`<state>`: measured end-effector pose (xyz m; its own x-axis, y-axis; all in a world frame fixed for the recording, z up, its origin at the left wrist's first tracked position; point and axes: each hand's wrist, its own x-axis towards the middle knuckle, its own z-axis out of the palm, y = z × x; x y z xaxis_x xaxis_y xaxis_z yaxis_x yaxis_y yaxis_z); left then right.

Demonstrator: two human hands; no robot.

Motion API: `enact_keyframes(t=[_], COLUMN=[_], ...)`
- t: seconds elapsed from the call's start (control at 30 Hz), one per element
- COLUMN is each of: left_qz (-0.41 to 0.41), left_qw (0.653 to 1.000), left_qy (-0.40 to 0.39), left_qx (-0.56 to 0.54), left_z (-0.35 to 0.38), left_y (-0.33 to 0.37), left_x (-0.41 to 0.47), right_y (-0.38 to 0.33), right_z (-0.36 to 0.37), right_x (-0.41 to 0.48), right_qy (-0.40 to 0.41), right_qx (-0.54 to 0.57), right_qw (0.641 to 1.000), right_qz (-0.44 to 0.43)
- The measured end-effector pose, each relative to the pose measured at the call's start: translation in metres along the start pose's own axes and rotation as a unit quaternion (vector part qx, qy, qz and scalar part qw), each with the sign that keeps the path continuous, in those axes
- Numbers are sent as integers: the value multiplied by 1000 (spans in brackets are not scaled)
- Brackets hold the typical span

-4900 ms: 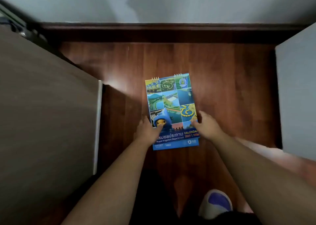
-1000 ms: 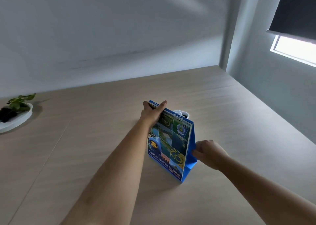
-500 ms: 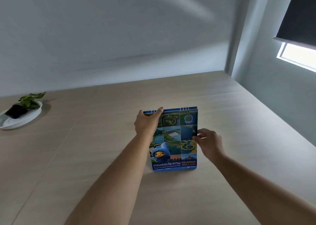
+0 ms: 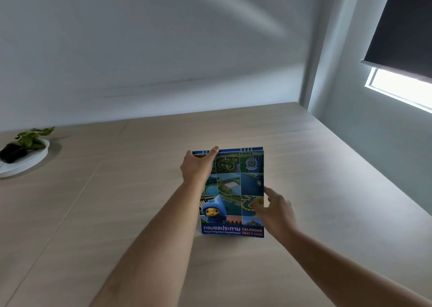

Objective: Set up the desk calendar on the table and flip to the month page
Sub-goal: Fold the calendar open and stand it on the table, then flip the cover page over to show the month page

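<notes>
The blue desk calendar (image 4: 236, 190) stands upright on the light wooden table (image 4: 315, 190), its photo-grid cover with a blue cartoon mascot facing me. My left hand (image 4: 197, 168) grips its top left corner by the spiral binding, thumb on the cover and fingers over the top edge. My right hand (image 4: 274, 209) touches the cover's lower right edge with its fingers spread apart. The back of the calendar and its stand are hidden.
A white dish (image 4: 28, 164) holding a small green plant (image 4: 30, 138) sits at the table's far left. The wall runs along the far edge and the right side. A window with a dark blind (image 4: 406, 31) is at the upper right.
The calendar was picked up from the floor and stood on the table. Over the last second it turned from angled to facing me squarely. My right hand slid from its side edge to the cover's lower right.
</notes>
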<state>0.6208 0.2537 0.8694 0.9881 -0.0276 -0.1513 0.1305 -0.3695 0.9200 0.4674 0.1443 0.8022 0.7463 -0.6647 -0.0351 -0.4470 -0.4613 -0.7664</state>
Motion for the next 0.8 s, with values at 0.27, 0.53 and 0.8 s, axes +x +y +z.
enact_keyframes(t=[0.27,0.53,0.8], left_qz=[-77,-72,35], left_qw=[980,961,996], left_qy=[-148,-180,-76], left_qx=[-110,-199,-36], left_z=[-28,-33,-18], left_y=[12,-19,-32], left_x=[17,14,21], right_y=[-31,-99,-52], right_z=[-64,-103,-46], right_x=[18,90,100], right_qy=[-188,-119,-31], right_qx=[418,229,38], right_qw=[887,964,996], right_qz=[60,-63,-70])
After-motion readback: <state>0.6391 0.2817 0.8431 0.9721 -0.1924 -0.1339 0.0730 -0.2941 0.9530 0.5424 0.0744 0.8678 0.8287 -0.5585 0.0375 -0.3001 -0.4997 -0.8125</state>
